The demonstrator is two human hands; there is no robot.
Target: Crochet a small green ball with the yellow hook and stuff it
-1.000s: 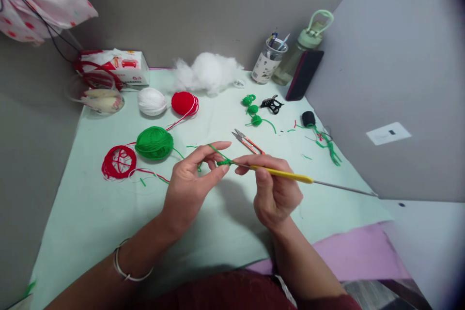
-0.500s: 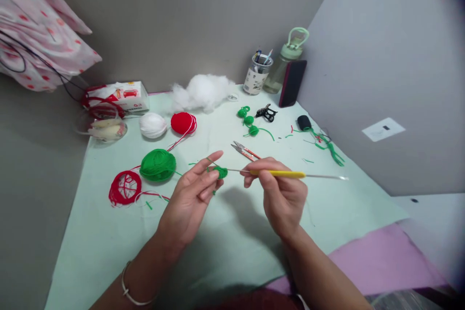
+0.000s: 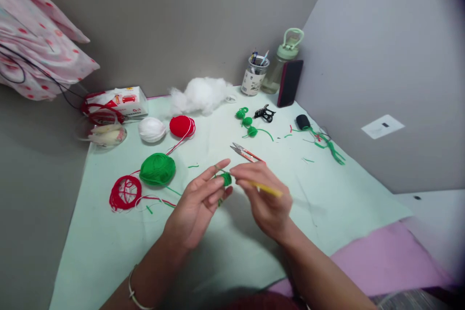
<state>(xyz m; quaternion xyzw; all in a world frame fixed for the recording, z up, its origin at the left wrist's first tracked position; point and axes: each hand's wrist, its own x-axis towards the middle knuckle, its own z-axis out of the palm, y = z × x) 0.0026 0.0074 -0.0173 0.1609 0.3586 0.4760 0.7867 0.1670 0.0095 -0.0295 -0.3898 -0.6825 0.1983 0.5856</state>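
Note:
Between the thumb and fingers of my left hand (image 3: 198,201) is a small green crochet piece (image 3: 226,178), with green yarn running over the raised index finger. My right hand (image 3: 267,198) grips a crochet hook (image 3: 267,188) by its yellow handle; the hook's tip is at the crochet piece, hidden by my fingers. A green yarn ball (image 3: 157,169) lies left of my hands, a strand trailing from it toward my left hand. Beyond my right hand, thread snips (image 3: 247,152) with orange handles rest on the cloth.
Red yarn (image 3: 125,193), a white ball (image 3: 151,129) and a red ball (image 3: 182,126) sit at left. White stuffing (image 3: 201,94) lies at the back. Small green crochet balls (image 3: 252,131), a black claw clip (image 3: 265,113), a phone (image 3: 290,83) and a bottle (image 3: 275,70) stand or lie farther right.
My right hand has moved left, close to my left fingertips, and the hook has turned so its rear end points down and toward me. My left hand has shifted slightly right.

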